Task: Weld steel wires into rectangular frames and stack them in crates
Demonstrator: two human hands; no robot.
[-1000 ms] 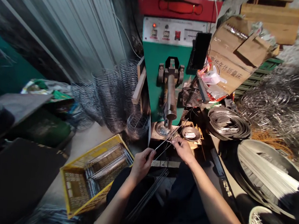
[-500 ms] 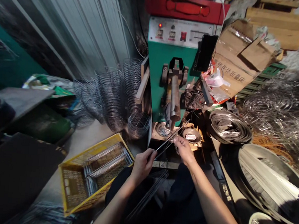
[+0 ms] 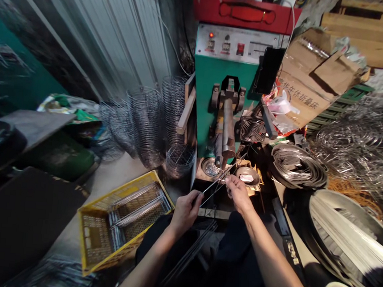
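My left hand (image 3: 186,211) is closed round the near ends of a few thin metal wires (image 3: 217,182) that slant up and to the right. My right hand (image 3: 238,192) pinches the same wires farther along, close to their far ends. The wire tips reach toward the steel electrode arm (image 3: 228,131) of a green and red welding machine (image 3: 231,71). Just beyond the hands sit two small metal dishes (image 3: 211,167), the left one with small metal bits, the right dish (image 3: 248,176) with a pale scrap. More wires lie across my lap (image 3: 191,250).
A yellow plastic crate (image 3: 122,218) with wire pieces stands at the lower left. Wire mesh baskets (image 3: 146,121) are stacked left of the machine. Coiled metal strip (image 3: 296,165), a tray of straight rods (image 3: 347,233), a small fan (image 3: 252,128) and cardboard boxes (image 3: 314,78) crowd the right.
The camera has drifted, so the whole scene has slid right. Both hands keep their hold on the wires, edging slightly closer to the electrode arm.
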